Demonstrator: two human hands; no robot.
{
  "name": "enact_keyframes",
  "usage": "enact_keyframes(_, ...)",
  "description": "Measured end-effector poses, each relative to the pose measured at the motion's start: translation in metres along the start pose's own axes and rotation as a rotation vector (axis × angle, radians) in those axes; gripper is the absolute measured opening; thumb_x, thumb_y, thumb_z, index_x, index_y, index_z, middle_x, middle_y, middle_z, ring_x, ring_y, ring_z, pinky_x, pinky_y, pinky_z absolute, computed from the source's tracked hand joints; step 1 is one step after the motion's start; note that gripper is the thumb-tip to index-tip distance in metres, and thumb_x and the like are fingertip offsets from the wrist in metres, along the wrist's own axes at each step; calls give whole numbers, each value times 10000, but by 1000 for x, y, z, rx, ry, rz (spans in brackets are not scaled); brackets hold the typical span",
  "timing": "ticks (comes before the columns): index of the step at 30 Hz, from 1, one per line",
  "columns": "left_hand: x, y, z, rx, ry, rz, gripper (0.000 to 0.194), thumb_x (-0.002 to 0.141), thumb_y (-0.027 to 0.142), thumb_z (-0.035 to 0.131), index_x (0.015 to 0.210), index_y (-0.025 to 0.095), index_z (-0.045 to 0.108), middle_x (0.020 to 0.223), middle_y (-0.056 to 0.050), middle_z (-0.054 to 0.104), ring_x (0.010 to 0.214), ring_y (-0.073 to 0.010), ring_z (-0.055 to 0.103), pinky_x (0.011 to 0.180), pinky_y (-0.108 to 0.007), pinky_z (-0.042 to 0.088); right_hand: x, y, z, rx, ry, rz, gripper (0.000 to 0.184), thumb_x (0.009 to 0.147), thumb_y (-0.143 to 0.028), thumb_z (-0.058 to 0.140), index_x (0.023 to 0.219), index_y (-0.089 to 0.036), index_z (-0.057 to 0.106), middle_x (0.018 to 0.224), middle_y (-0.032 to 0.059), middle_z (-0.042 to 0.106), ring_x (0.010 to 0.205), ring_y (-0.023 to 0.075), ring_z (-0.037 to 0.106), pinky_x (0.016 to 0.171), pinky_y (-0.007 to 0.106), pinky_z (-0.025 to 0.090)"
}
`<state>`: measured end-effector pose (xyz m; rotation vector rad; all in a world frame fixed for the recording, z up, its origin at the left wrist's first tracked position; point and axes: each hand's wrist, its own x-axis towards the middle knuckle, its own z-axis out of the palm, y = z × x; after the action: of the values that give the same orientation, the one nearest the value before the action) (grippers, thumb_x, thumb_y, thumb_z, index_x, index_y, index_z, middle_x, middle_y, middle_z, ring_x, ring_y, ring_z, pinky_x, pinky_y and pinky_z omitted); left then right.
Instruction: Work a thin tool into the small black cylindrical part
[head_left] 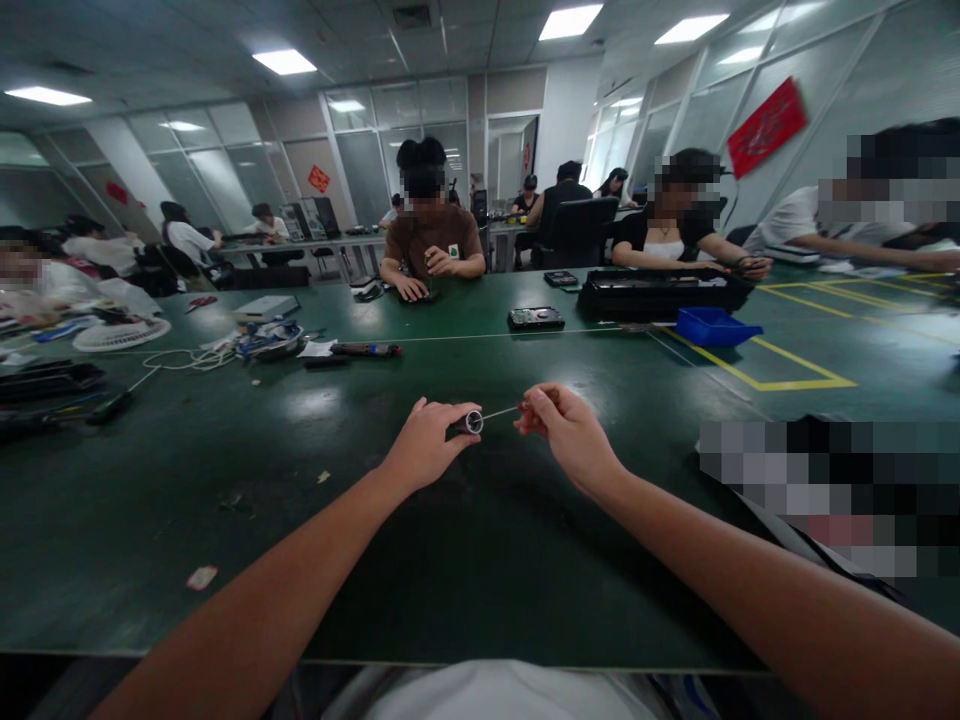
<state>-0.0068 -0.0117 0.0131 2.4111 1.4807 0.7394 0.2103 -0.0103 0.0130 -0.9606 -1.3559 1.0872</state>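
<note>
My left hand [429, 440] is closed around a small dark cylinder [471, 422], gripped between thumb and fingers. The cylinder's round end has a bright rim and a hollow-looking inside, and it faces me and slightly right. A thin metal rod [500, 413] runs from my right hand [561, 425] to that end, its tip at or just inside the rim. Thumb and fingertips of the right hand pinch the rod; its far end is hidden by the fingers, so I cannot tell which tool it is. Both hands are just above the green table [480, 570].
Ahead lie a hard drive [535, 318], a screwdriver-like tool [367, 350] and a cable bundle [268, 340]. A blue bin [718, 327] stands at right, near a long black device [664, 294]. A white fan-like part [121, 334] lies left. A person [431, 225] works opposite.
</note>
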Motion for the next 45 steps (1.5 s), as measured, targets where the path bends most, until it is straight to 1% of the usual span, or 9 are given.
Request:
enact_keyframes(4,-1,-1,1,-1,1,-10,415,866,351,663,1271,306,589,1226,-32,658,1146,-232,563,1149,-556,196,-3,-9,-2,-160,0,-47,273,914,-450,511,908,-185,577,731,18,634,673,159,628,681,327,521)
enact_keyframes(8,-1,-1,2,4,-1,-13,418,848,353,682,1256,310,603,1203,-29,668,1127,-239,569,1150,-573,179,-9,-22,-6,-457,9,-106,298,871,-477,590,846,-186,645,640,4,624,589,153,586,568,288,447)
enact_keyframes(10,-1,-1,2,14,-5,-3,417,845,352,686,1252,312,606,1190,-28,672,1121,-239,570,1149,-578,173,-11,-26,-6,-506,-6,-139,275,879,-455,585,877,-189,655,653,5,631,585,154,582,558,285,432)
enact_keyframes(15,-1,-1,1,42,-5,-3,406,851,328,679,1250,305,609,1182,-38,672,1121,-241,571,1136,-582,197,-11,-24,-6,-527,-79,-227,162,905,-319,533,962,-203,631,808,25,671,712,167,618,634,293,456)
enact_keyframes(22,-2,0,3,54,-19,8,411,855,334,671,1260,307,603,1175,-36,674,1118,-241,569,1142,-580,184,-10,-27,-7,-673,-90,-201,308,965,-386,433,871,-205,662,612,-8,603,556,153,554,563,288,392)
enact_keyframes(26,-2,-1,1,23,6,-4,380,853,319,674,1228,293,619,1128,-30,684,1057,-234,583,1124,-555,235,-12,-29,-6,-726,-151,-269,249,945,-306,466,1101,-210,635,806,28,678,629,166,573,581,291,404)
enact_keyframes(30,-1,-3,0,12,40,-13,364,858,316,667,1218,279,626,1074,-31,693,991,-228,591,1092,-516,299,-12,-28,-7,-723,-197,-293,253,951,-285,458,1113,-193,628,873,47,681,736,177,611,649,296,430)
enact_keyframes(36,-1,-2,-2,27,34,-3,365,859,310,667,1220,283,624,1090,-29,688,1024,-233,589,1116,-542,254,-10,-26,-8,-698,-212,-179,351,1002,-386,356,1039,-208,657,788,22,674,619,155,600,594,291,408)
enact_keyframes(45,-1,-5,0,68,-5,-6,365,858,325,667,1219,303,615,1118,-24,683,1064,-235,579,1126,-583,207,-13,-28,-7,-718,-273,-242,293,960,-298,459,1205,-199,587,795,20,661,646,157,577,586,279,395)
